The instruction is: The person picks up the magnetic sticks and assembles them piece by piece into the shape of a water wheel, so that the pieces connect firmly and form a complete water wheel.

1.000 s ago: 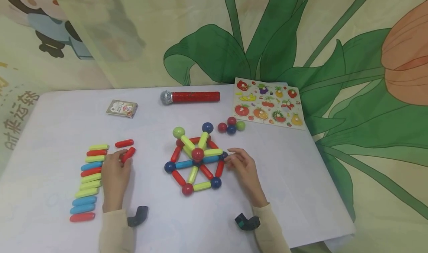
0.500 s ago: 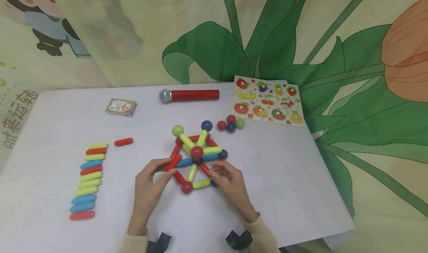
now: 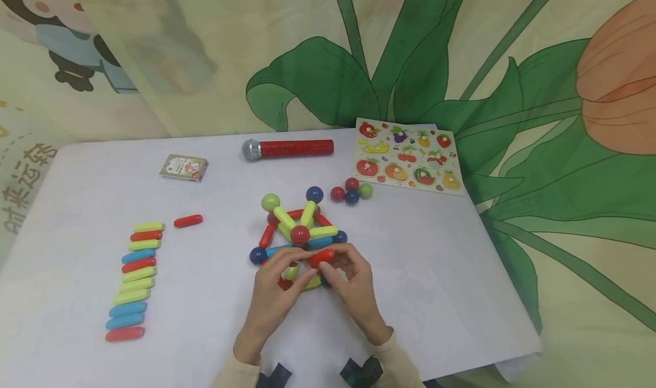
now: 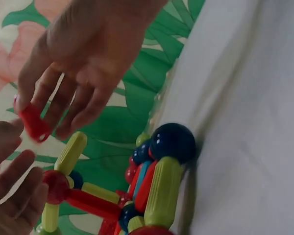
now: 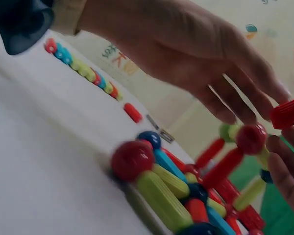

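A red magnetic stick [image 3: 323,256] is held between both hands, above the front part of a structure of sticks and balls. My left hand [image 3: 273,297] pinches its left end with thumb and index finger. My right hand [image 3: 357,286] pinches the stick from the right; in the left wrist view the right hand [image 4: 90,58] has its fingertips on it. The structure's raised red ball [image 3: 299,235] joins several yellow sticks, and two of these lead up to a green ball [image 3: 270,202] and a blue ball [image 3: 315,194]. My hands partly hide the structure's front.
A column of red, yellow and blue sticks [image 3: 134,284] lies at left, with one red stick [image 3: 188,221] apart. Several loose balls [image 3: 352,197] sit behind the structure. Farther back are a small box [image 3: 184,167], a red microphone [image 3: 294,148] and a fruit board [image 3: 408,157].
My left hand has carried the red stick from beside the column rightward over the structure. My right hand has moved from the structure's right side to meet it and now grips the stick too.
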Demonstrator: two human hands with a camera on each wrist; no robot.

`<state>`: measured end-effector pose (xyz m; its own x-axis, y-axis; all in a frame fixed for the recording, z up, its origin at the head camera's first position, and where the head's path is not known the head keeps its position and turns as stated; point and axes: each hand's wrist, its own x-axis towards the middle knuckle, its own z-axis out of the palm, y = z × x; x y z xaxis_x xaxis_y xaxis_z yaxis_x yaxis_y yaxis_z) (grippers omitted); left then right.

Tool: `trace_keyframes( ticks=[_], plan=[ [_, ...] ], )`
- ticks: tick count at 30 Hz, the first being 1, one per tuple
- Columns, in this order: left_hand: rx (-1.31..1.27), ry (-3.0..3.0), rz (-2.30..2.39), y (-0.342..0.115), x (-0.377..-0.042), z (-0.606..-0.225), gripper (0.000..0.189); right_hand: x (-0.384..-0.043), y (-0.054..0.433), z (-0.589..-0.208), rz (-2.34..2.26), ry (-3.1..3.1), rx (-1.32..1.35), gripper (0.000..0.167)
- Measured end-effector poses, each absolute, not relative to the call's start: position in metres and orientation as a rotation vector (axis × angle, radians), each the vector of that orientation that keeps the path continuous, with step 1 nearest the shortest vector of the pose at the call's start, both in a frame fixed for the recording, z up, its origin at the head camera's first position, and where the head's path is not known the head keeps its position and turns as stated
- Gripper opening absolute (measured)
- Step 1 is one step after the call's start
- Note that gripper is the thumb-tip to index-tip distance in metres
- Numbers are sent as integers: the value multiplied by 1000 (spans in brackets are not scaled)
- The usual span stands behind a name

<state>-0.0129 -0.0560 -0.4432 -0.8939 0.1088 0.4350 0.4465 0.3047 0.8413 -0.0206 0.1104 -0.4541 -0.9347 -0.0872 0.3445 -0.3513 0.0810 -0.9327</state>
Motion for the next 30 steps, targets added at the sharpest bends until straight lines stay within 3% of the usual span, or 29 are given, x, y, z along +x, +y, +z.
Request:
trace_keyframes(
  ticks=[3, 12, 18, 30],
  plan=[
    [-538, -2287, -1396, -58, -20, -442, 29, -32, 122, -456, 1819, -2176, 326, 23],
    [-579, -2416, -884, -58, -52, -436, 38, -70, 142, -488, 1550, -2353, 203, 22],
    [-568, -2514, -737, -55, -61, -441, 45, -74, 142, -496, 1473, -2445, 222, 24],
    [-568, -2513, -722, -48, -66, -447, 32, -75, 142, -497, 1561, -2458, 172, 25]
  ],
)
